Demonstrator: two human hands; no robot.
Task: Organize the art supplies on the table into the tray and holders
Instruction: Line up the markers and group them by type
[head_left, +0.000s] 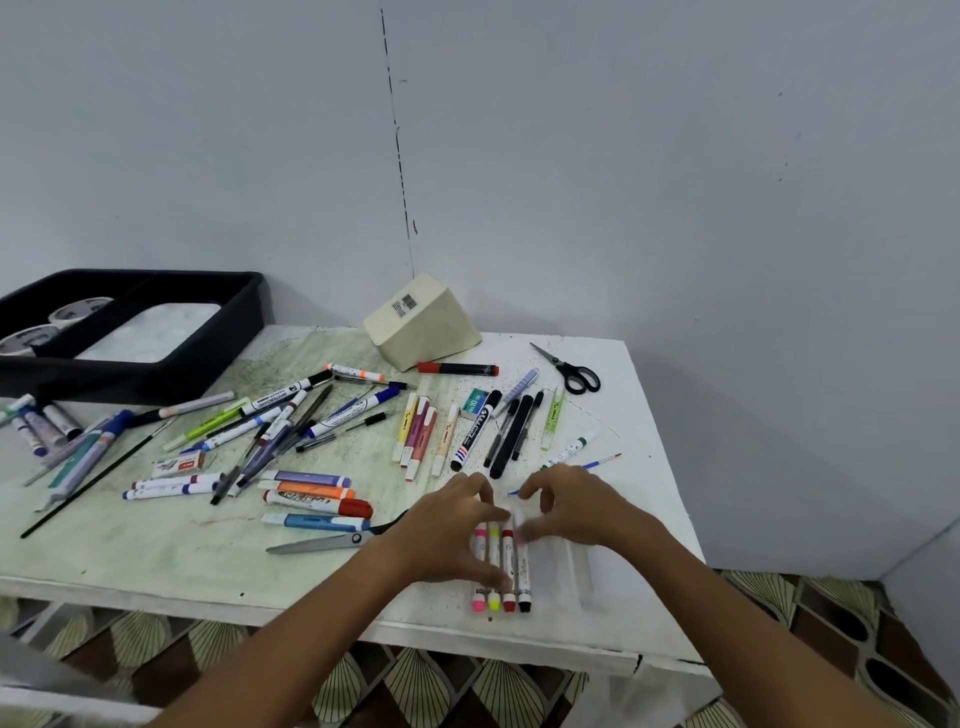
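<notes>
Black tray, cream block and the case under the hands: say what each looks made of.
Black tray: probably moulded plastic, glossy with rounded rims. Cream block: matte, chunky, maybe ceramic or plastic; a barcode sticker shows. Case: clear thin plastic, since the table shows through it.

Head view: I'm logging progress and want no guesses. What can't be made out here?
- Tray: left end cut off by the frame edge.
- Marker set: upper ends hidden under left hand and right hand.
- Right fingertips: motion-blurred, contact unclear.
- Beige holder: label too small.

tray (244, 312) cropped left, right fingers (530, 532) blurred
</notes>
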